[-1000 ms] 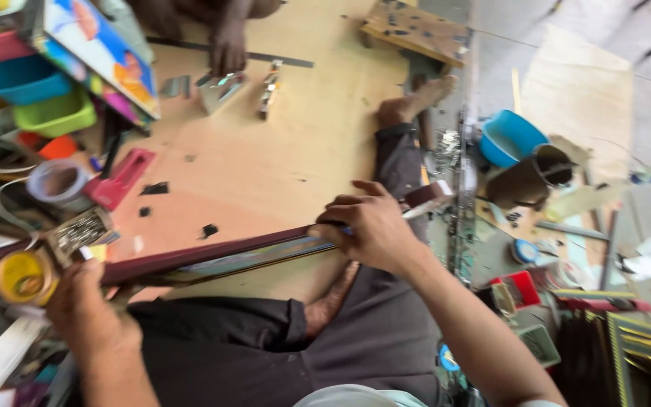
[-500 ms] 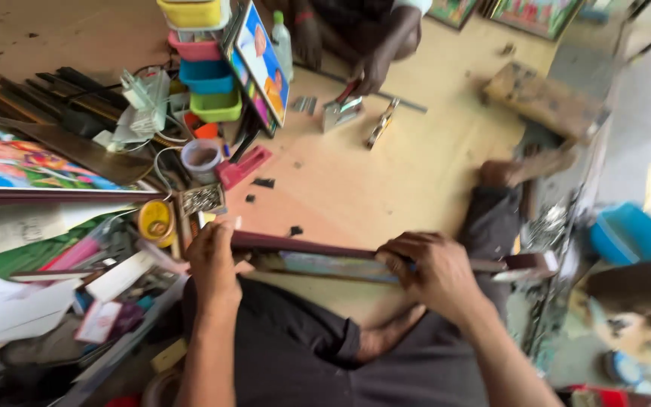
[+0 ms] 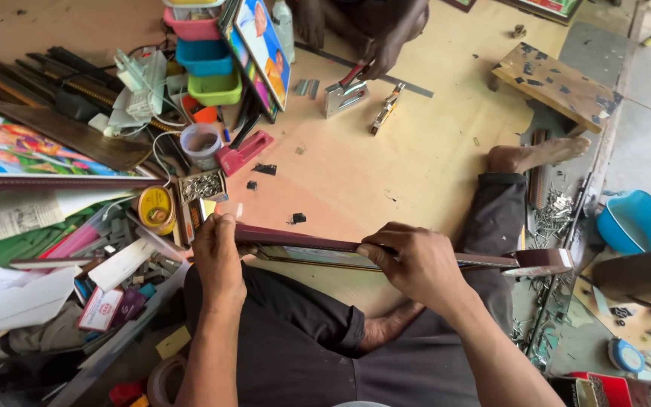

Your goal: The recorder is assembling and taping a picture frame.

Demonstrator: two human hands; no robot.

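My left hand (image 3: 218,252) pinches the near end of the maroon frame (image 3: 318,243) while my right hand (image 3: 416,264) clamps its middle, bracing it level across my lap, above the plywood floor (image 3: 386,166).

frame strip (image 3: 318,245) across lap, staple box (image 3: 203,187) left

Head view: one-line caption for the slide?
Seated on the floor, left hand and right hand grip a long maroon frame moulding over a plywood board.
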